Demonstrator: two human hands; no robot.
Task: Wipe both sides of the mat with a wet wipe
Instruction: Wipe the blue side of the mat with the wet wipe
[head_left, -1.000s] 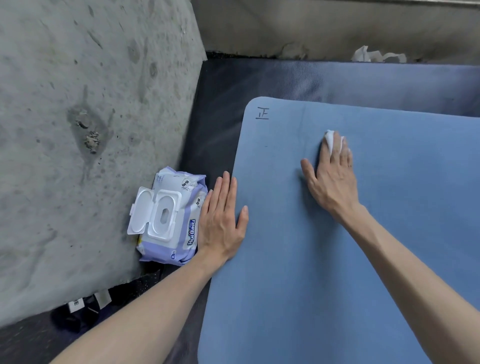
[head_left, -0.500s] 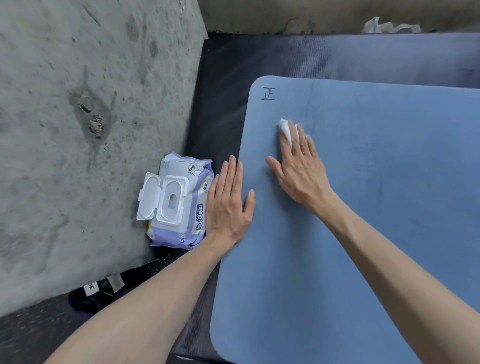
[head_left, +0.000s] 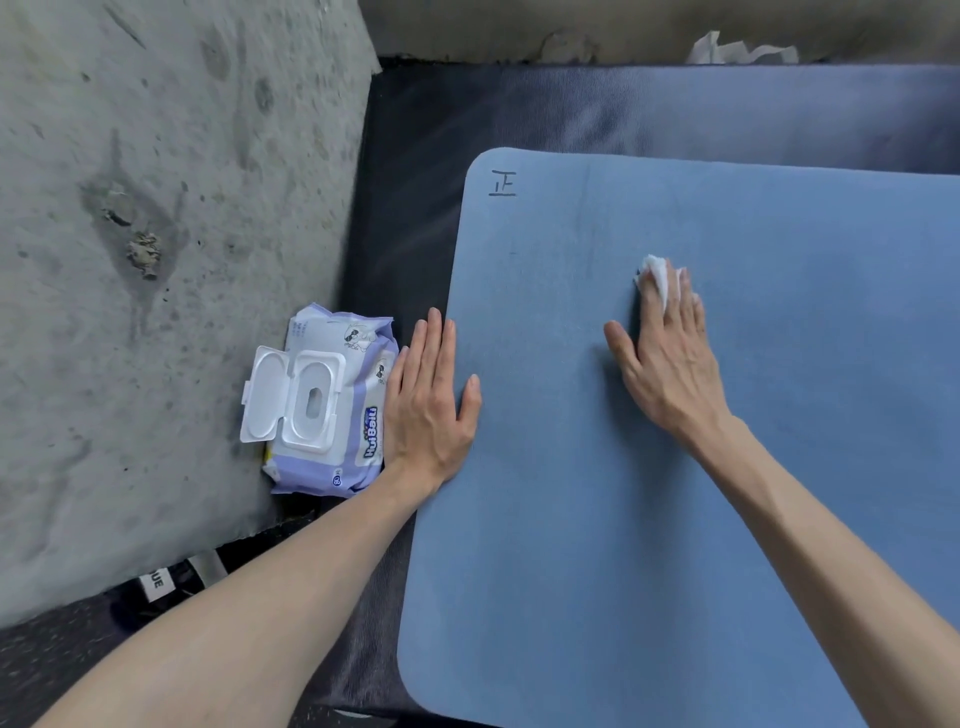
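Blue mat (head_left: 701, 467) lies flat over a darker grey-blue mat (head_left: 623, 109), which shows past its far and left edges. A handwritten mark (head_left: 503, 183) sits near the blue mat's far-left corner. Right hand (head_left: 667, 353) lies palm-down on the blue mat, fingers straight and close together, thumb out to the side, pressing a bunched white wet wipe (head_left: 655, 273) beneath the fingertips; the wipe pokes out ahead of them. Left hand (head_left: 428, 400) lies flat with straight fingers pressed together across the blue mat's left edge, thumb on the mat, fingers partly on the darker mat. Touching the left hand's outer side lies a purple-and-white pack of wipes (head_left: 332, 400), its white flip lid (head_left: 264, 397) swung open toward the left. Left of the pack, rough stained grey concrete floor (head_left: 156, 234). A crumpled white tissue (head_left: 737, 52) lies far right, beyond the darker mat. A black item with a white label (head_left: 156, 584) pokes out near the left forearm.
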